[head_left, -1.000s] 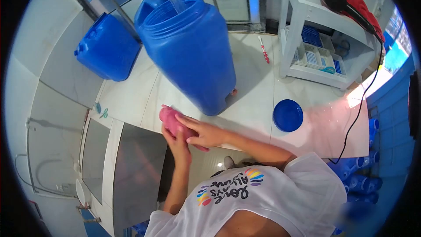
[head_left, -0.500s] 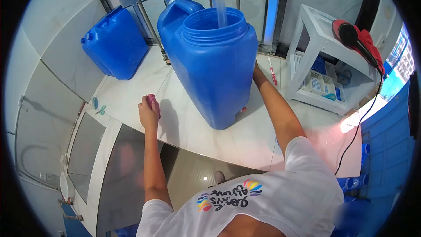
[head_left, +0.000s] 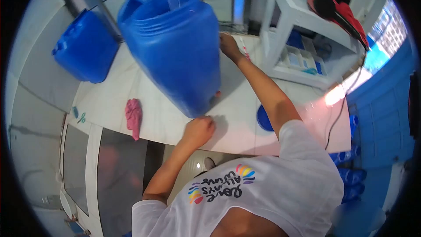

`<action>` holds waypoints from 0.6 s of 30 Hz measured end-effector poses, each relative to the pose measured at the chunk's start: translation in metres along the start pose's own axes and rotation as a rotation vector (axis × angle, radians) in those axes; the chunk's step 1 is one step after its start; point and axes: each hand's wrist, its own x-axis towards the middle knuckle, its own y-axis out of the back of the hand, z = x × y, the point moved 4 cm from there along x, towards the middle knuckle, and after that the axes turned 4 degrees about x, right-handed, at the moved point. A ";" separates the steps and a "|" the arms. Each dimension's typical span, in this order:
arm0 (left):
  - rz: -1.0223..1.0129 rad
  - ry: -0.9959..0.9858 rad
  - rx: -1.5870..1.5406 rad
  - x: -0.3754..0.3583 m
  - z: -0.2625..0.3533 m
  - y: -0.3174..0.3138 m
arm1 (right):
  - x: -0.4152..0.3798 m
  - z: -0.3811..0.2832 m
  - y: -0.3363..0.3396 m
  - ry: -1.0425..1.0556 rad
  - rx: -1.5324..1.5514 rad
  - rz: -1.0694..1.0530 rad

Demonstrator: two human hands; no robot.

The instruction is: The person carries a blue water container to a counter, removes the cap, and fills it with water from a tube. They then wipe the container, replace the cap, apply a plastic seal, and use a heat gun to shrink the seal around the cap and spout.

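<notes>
A large blue water container (head_left: pixel 175 61) stands on the white counter, leaning slightly, with its wide threaded mouth uncapped and a clear tube or stream entering it. My left hand (head_left: pixel 199 131) is closed, knuckles up, right at the container's bottom front corner; I cannot tell what its fingers hold. At the container's right side is my right hand (head_left: pixel 229 47), its fingers partly hidden behind the blue wall. A crumpled pink cloth (head_left: pixel 133 118) lies on the counter to the left. A small reddish part (head_left: pixel 217 94) shows low on the container's right side.
Another blue container (head_left: pixel 86 47) stands at the back left. A blue lid (head_left: pixel 264 117) lies beside my right forearm. A red-and-white toothbrush (head_left: pixel 245 49) lies near the white shelf (head_left: pixel 298 77), which carries a hair dryer (head_left: pixel 324 6). Green scissors (head_left: pixel 81 117) lie far left.
My left hand has let go of the pink cloth, left it on the counter, and moved right to the container's base. The container now looks more tilted. My right hand shows more beside it.
</notes>
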 end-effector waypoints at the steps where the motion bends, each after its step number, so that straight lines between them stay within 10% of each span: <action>1: 0.071 -0.154 -0.016 0.012 0.023 -0.010 | -0.004 -0.004 0.010 -0.104 0.011 -0.064; 7: 0.163 -0.789 -0.095 0.063 0.104 -0.066 | -0.019 -0.008 0.038 -0.175 -0.070 -0.519; 11: 0.144 -0.799 -0.008 0.069 0.124 -0.104 | -0.025 -0.025 0.049 -0.178 -0.004 -0.642; 18: 0.288 -0.771 -0.091 0.064 0.116 -0.097 | -0.026 -0.027 0.032 -0.013 0.217 -0.166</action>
